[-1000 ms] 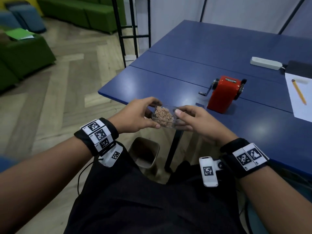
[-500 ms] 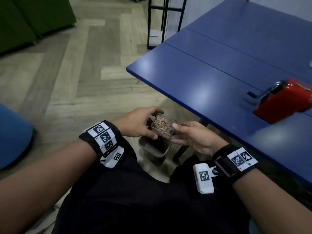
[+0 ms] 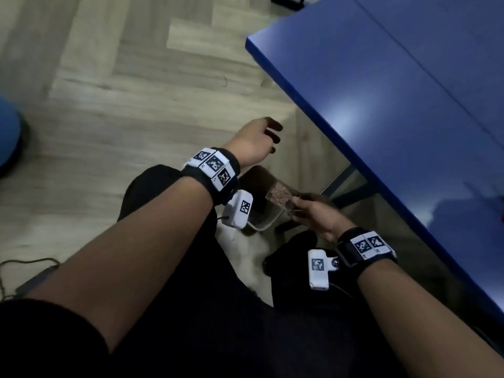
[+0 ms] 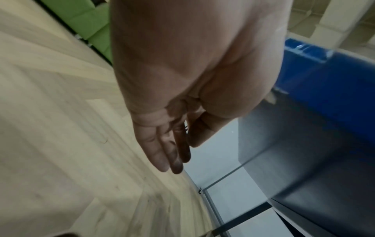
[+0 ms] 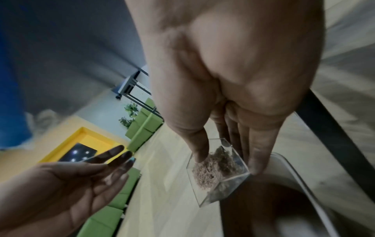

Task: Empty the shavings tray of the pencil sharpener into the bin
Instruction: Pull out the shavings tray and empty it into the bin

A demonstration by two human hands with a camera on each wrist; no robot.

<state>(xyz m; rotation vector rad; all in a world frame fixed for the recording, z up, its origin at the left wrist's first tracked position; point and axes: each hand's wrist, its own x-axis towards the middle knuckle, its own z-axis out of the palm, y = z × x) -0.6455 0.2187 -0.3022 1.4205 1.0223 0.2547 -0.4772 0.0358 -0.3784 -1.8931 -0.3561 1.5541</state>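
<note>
My right hand (image 3: 313, 211) pinches a clear plastic shavings tray (image 3: 281, 196) full of brown pencil shavings, thumb inside one wall and fingers outside. The tray (image 5: 217, 170) tilts just above the rim of the small bin (image 3: 261, 225) on the floor under the table edge. In the right wrist view the bin's (image 5: 300, 184) dark inside lies below the tray. My left hand (image 3: 259, 140) hovers apart to the left, fingers straight and empty; its fingers (image 4: 170, 154) point at the floor. The sharpener is out of view.
The blue table (image 3: 395, 105) runs along the right, its edge overhanging the bin, with a dark table leg (image 3: 338, 184) beside it. Wooden herringbone floor (image 3: 122, 105) spreads to the left. My dark-clothed lap (image 3: 218, 323) fills the bottom. A blue seat (image 3: 8, 137) sits at far left.
My left hand has let go of the tray and moved up and away. My right hand alone has lowered the tray toward the bin. The view tipped further down, losing the sharpener.
</note>
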